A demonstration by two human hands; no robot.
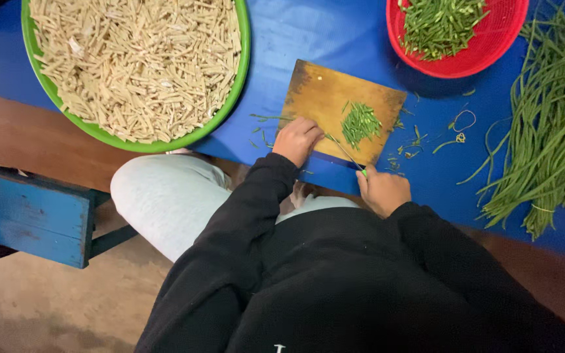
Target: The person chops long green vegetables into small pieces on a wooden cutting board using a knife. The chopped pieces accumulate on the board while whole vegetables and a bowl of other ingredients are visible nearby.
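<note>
A wooden cutting board [322, 95] lies on the blue table with a small heap of chopped green beans [361, 123] on it. My left hand [297, 138] rests curled at the board's near edge, fingers closed, apparently pinning a few green stalks. My right hand [382, 189] grips a thin knife [346, 151] with a green handle; the blade slants up toward the chopped heap. Black sleeves cover both arms.
A big green basin [246, 46] of pale cut sticks sits at the left. A red basket [492, 46] of cut green pieces stands top right. Long green beans [550, 131] lie bundled at the right. A blue bench [27, 216] stands lower left.
</note>
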